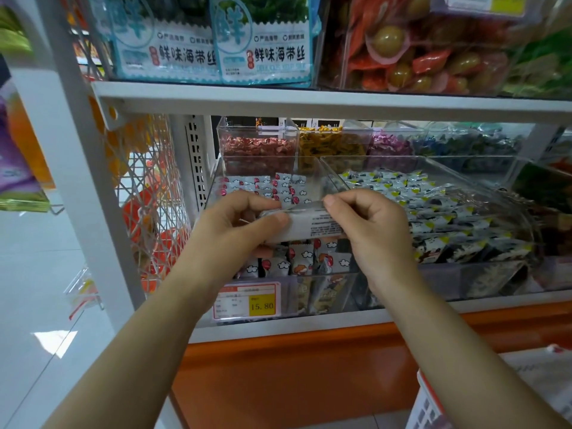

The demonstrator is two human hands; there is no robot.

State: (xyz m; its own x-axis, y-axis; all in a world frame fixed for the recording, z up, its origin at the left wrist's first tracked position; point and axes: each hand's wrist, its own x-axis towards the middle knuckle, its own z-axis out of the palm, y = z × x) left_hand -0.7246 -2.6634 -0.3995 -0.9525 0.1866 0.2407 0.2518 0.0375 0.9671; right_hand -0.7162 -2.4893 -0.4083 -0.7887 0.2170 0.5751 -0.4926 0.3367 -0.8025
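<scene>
A small white packet sits in the middle of the frame, its long axis running left to right, the right end a little lower, its printed side facing the camera. It is held above a clear bin full of cloud-printed sweets; nothing lies between it and the camera. Right of that, a second bin holds black-and-yellow packets. A yellow price tag sits at the lower centre, and seaweed bags fill the shelf at the top. The left hand pinches the packet's left end between thumb and curled fingers. The right hand pinches its right end, the other fingers folded in.
</scene>
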